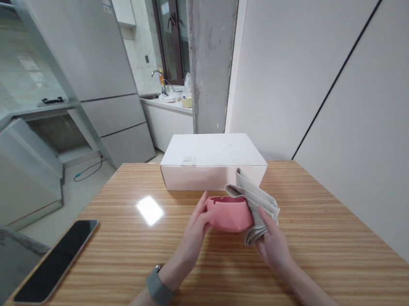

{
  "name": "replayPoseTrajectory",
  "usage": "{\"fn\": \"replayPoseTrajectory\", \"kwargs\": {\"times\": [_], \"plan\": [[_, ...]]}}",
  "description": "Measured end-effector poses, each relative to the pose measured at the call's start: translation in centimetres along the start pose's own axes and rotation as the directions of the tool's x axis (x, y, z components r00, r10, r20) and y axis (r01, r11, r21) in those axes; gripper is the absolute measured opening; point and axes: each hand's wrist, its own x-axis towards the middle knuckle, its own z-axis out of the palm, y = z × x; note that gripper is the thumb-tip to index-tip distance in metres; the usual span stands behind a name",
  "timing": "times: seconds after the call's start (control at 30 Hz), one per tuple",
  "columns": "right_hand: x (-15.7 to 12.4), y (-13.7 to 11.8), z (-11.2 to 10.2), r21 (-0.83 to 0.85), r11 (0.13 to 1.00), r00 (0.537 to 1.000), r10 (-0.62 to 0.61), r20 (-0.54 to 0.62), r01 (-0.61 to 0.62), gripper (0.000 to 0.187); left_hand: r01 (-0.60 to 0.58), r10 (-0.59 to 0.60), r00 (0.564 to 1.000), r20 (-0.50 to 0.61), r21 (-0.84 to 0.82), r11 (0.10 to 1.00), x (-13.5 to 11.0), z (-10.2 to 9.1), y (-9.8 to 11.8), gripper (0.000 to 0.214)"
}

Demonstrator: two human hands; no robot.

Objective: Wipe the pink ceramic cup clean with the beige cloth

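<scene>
A pink ashtray [230,215] with faceted sides and notches in its rim is held above the table, tilted so its side faces me. My left hand [197,224] grips it at its left end, thumb in front and fingers behind. A folded grey cloth [255,203] is pinched in my right hand [274,243], thumb on top. The cloth presses against the right side of the ashtray and covers part of it. The fingers of my right hand beneath the cloth are partly hidden.
A white box [212,154] lies on the wooden table [128,258] just beyond my hands. A smartphone [58,261] rests near the left edge. My left wrist wears a grey-banded watch [159,286]. A white wall borders the table's right side; a fridge [84,53] stands behind.
</scene>
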Motion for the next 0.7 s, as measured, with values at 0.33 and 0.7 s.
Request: {"fn": "replayPoseTrajectory", "kwargs": {"times": [0.33, 0.7], "plan": [[-0.5, -2.7, 2.0, 0.065, 0.987, 0.987, 0.138, 0.083, -0.144, 0.040, -0.073, 0.068, 0.992, 0.109, 0.044, 0.996, -0.4, 0.2, 0.8, 0.079], [-0.9, -1.6, 1.7, 0.019, 0.990, 0.987, 0.135, 0.090, -0.137, 0.040, -0.053, 0.044, 0.997, 0.066, 0.145, 0.988, -0.3, 0.4, 0.5, 0.093]]}}
